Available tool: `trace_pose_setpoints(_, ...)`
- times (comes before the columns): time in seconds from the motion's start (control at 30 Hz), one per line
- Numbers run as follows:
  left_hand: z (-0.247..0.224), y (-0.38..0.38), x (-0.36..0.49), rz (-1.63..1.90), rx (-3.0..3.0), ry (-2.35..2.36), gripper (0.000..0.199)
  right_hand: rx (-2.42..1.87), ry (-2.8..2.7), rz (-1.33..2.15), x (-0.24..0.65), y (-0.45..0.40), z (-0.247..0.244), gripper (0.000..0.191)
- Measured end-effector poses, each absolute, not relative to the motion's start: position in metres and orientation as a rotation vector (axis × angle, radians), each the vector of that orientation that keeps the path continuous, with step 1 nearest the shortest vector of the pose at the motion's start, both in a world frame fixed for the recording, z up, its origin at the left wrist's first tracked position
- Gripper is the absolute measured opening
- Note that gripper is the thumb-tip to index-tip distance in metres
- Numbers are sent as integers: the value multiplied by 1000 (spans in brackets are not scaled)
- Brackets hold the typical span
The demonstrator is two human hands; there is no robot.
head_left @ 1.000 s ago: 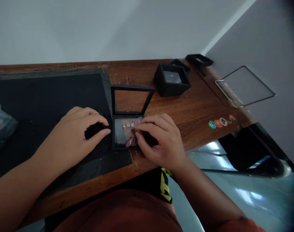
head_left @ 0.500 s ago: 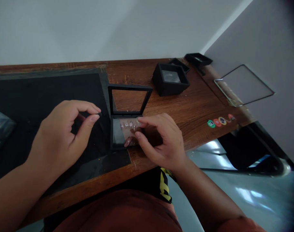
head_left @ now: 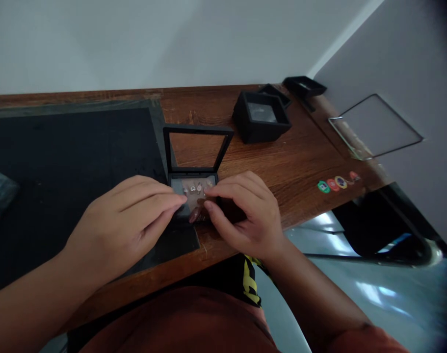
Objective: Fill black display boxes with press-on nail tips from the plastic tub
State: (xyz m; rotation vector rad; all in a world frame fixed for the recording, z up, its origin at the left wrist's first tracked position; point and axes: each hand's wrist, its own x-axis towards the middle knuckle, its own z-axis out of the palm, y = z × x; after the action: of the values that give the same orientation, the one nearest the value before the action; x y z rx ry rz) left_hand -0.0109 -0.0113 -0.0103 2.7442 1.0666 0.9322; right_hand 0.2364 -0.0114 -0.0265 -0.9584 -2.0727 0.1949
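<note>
A black-framed display box (head_left: 198, 130) stands on the table with its windowed lid raised. Its base holds a pale card or film (head_left: 194, 198) with several small shiny trinkets on it, possibly jewellery, and a dark pinkish shape shows near the front edge. My left hand (head_left: 129, 223) reaches over the left side of the base, thumb and fingers pressed together; whatever they pinch is hidden. From the right, my right hand (head_left: 247, 211) brings thumb and index fingertips close together over the trinkets, the other fingers curled. I cannot make out what is between those tips.
Black boxes (head_left: 262, 117) are stacked behind to the right, and another black tray (head_left: 304, 86) lies in the corner. A dark mat (head_left: 68, 152) covers the table's left. A clear plastic bag (head_left: 0, 193) sits at the far left. Round stickers (head_left: 331, 185) mark the right edge.
My left hand has moved right, from over the mat to the box's left side. My right index fingertip has come down closer to the thumb. The box stays in place.
</note>
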Motion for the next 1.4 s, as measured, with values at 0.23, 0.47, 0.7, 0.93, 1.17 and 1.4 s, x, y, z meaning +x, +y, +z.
trace_pose_setpoints(0.23,-16,-10,-16,826,2850,929,21,-959,-2075,187,237,-11,-27,5)
trace_pose_setpoints(0.47,-14,-13,-13,791,2810,959,26,-875,-2131,197,238,-10,-27,5)
trace_pose_setpoints(0.7,-10,-12,-10,808,2672,1047,33,-818,-2239,151,239,-10,-28,11)
trace_pose_setpoints(0.93,-6,-13,-12,811,2600,1091,29,-878,-2216,194,238,-10,-28,5)
trace_pose_setpoints(1.17,-11,-12,-11,818,2571,1200,20,-912,-2176,146,237,-11,-29,8)
trace_pose_setpoints(1.4,-7,-17,-11,846,2518,1253,19,-838,-2230,158,239,-10,-32,10)
